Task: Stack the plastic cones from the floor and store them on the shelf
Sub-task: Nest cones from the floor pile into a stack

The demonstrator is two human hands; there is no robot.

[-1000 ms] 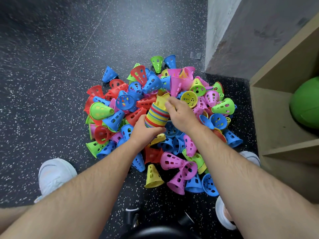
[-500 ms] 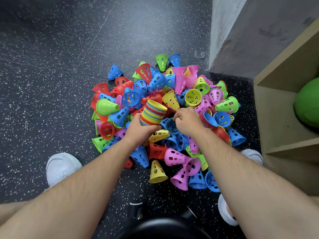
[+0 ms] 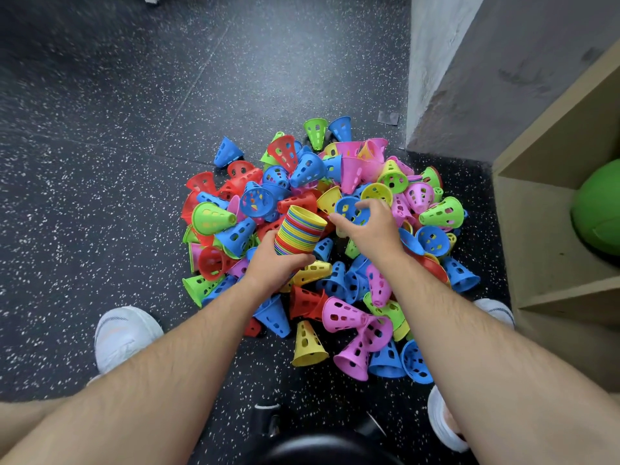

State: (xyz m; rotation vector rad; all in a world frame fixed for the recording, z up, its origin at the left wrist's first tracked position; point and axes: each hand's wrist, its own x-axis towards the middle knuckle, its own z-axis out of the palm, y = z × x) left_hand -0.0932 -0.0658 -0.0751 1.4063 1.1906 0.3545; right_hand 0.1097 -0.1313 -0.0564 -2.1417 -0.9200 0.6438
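Loose plastic cones [image 3: 342, 317] blanket the floor [image 3: 110, 156] between two white shoes [image 3: 125, 333], leaving no bare patch inside the heap. Open floor stretches left and beyond it. A grey wall corner [image 3: 446, 95] crowds the heap's far right edge; the wooden shelf [image 3: 543, 250] alongside has bare board in front of a green ball [image 3: 597, 209]. The left hand [image 3: 271, 263] grips a cone stack [image 3: 298, 229] just beside the spread right hand [image 3: 372, 229].

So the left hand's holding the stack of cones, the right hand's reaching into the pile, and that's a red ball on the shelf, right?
Not quite: the head view shows the ball on the shelf is green, not red. The rest stands: the left hand holds the stack of cones, and the right hand reaches into the pile.
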